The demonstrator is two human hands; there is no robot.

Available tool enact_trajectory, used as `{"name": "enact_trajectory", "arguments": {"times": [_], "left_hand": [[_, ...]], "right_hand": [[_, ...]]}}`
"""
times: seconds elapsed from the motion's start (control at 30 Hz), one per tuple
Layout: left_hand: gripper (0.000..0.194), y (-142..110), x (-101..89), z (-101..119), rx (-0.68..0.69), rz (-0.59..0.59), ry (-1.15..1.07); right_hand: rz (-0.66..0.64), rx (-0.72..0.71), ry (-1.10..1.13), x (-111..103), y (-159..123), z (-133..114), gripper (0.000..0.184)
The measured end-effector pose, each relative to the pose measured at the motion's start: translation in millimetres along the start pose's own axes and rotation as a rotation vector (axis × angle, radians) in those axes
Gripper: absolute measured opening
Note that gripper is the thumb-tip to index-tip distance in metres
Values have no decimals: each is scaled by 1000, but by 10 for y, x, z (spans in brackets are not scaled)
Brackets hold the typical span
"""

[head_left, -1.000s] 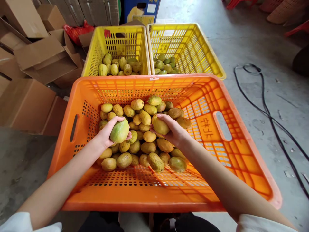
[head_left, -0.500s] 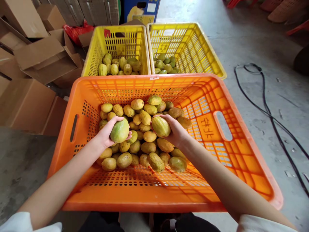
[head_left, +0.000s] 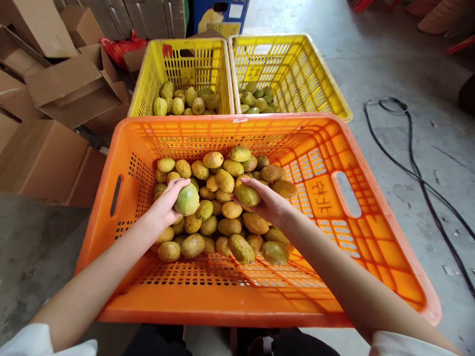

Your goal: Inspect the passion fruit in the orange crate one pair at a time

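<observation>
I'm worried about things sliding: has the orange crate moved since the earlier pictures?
No. The orange crate lines up as before against the right-hand yellow crate behind it. The slight shift of the whole picture looks like camera movement.

Gray floor [head_left: 356, 54] catching light, heaped cardboard boxes [head_left: 42, 153], looped black cable [head_left: 421, 180]

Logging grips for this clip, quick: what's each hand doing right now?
Left hand: closed around a pale green fruit.
Right hand: closed around a yellow-green fruit.
</observation>
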State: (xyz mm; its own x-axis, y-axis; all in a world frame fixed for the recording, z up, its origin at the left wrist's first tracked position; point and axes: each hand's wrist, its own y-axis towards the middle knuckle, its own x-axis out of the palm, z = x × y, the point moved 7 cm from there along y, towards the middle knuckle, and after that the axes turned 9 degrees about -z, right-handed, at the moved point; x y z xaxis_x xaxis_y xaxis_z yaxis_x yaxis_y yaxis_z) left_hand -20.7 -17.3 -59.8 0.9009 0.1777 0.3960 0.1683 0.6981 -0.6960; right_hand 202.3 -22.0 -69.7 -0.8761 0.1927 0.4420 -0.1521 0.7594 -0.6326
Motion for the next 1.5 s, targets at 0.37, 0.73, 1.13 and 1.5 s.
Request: {"name": "enact_trajectory", "arguments": {"times": [0.37,0.73,1.13,1.5], "left_hand": [[16,-55,-1,-71,-159,103,-133],[15,-73,2,-59,-155,132,-170],[11,-72,66,-6,-48,85,-154],[12,-70,31,38,33,97,-132]], "right_hand": [[34,20,32,-17,5,1,12],[23,-15,-58,56,-54,-21,17],[-165,-60,89,193,-82,-48,11],[9,130,121,113,-82,4,12]]}}
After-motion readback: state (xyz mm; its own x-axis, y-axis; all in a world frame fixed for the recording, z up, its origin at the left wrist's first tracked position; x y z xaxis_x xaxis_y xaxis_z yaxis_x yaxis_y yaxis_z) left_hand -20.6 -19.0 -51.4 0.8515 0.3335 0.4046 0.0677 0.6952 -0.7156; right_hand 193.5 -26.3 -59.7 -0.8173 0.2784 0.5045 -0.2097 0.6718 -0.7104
